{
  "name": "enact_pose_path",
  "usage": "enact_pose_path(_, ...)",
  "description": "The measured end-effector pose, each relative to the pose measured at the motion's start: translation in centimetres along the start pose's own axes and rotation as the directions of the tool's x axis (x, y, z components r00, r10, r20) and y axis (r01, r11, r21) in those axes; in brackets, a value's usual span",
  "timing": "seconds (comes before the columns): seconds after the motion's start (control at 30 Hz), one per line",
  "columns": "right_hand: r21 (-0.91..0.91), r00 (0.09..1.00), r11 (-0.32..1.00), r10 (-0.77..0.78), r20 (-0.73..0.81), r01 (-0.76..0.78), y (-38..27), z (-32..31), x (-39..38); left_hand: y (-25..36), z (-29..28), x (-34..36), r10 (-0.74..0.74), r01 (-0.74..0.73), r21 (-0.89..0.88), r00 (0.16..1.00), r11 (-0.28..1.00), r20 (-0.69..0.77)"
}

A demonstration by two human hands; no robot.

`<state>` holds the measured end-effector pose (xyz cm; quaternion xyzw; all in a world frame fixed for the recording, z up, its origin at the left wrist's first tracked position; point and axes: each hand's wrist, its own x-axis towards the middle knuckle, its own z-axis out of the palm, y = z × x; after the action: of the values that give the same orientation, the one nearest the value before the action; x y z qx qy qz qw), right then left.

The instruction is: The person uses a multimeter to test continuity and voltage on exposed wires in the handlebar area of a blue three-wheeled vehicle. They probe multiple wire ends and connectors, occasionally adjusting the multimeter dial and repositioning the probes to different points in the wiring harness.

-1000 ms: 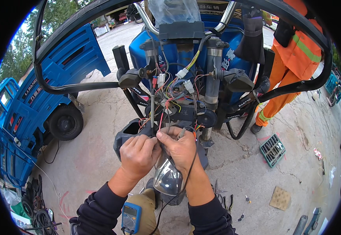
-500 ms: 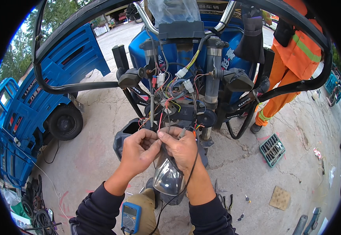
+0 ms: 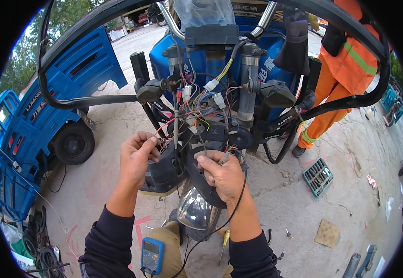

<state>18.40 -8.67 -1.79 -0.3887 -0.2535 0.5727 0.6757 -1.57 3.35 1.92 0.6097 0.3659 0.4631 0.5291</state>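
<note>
My left hand (image 3: 137,155) is closed, pinching the end of a thin red wire (image 3: 165,124) that comes out of the wiring bundle. To its right my right hand (image 3: 222,175) is closed with thumb against forefinger on a dark wire (image 3: 203,138). A grey tip (image 3: 224,159) pokes up between its fingers, and a black lead (image 3: 235,208) hangs past the wrist. Above both hands are tangled coloured wires with white connectors (image 3: 210,85), at the front of a blue three-wheeler (image 3: 161,58). The clear headlamp (image 3: 196,208) hangs below, its black housing (image 3: 164,171) beside it.
A blue multimeter (image 3: 152,255) rests on my leg. On the ground are a yellow-handled screwdriver (image 3: 226,237), a green socket case (image 3: 317,177) and a cardboard piece (image 3: 327,233). A person in orange workwear (image 3: 333,92) stands right. A black tube frame (image 3: 95,101) arches around the front.
My hands have moved apart: the left went left and up with the red wire, the right slightly down and right. More of the black housing shows, and the screwdriver has come into view.
</note>
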Motion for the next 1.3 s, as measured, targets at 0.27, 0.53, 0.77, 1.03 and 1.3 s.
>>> enact_pose_path(0.27, -0.127, 0.998, 0.991, -0.043, -0.053, 0.035, -1.1, -0.5, -1.5, -1.2, -2.0, 4.5, 0.078, -0.074, 0.125, 0.997, 0.989, -0.025)
enact_pose_path(0.53, -0.126, 0.999, 0.992, -0.015, -0.029, 0.012, -0.7, -1.4, -1.3, -4.3, -1.0, 10.1, 0.104, -0.11, 0.457, 0.994, 0.882, 0.039)
enact_pose_path(0.77, -0.026, 0.999, 0.999, -0.022, -0.046, 0.021, -0.5, -1.2, -0.9, -3.6, -1.2, 7.5, -0.002, -0.036, 0.299, 0.992, 0.954, 0.126)
enact_pose_path(1.03, -0.177, 0.995, 0.983, -0.056, -0.077, 0.042, -0.5, -1.1, -1.2, -0.1, -6.1, 0.0, 0.333, -0.37, 0.507, 0.928, 0.779, 0.165)
enact_pose_path(1.3, -0.343, 0.975, 0.935, -0.157, -0.158, 0.095, -0.2, -0.8, -7.2, -5.9, -14.2, -21.9, -0.253, 0.2, 0.52, 0.967, 0.83, 0.031)
